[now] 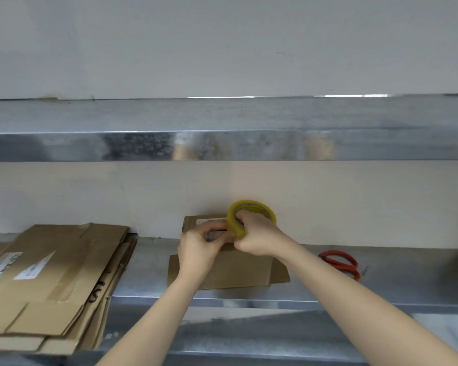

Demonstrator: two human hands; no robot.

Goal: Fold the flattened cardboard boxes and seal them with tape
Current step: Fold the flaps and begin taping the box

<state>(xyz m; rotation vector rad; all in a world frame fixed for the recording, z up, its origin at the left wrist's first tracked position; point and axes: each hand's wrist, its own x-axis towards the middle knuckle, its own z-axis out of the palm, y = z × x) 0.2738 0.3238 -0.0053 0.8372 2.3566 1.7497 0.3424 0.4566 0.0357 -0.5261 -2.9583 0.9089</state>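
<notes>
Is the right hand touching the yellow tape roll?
Touching. The head view shows the right hand gripping the yellow tape roll, with its fingers curled into the roll's ring.

one box (238, 270), one tape (234, 220), one scissors (337, 253)

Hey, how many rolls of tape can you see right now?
1: the yellow tape roll, gripped by the right hand over the folded box. Others may be hidden.

Yellow tape roll (233, 218) upright at brown box (238, 269) top
</notes>
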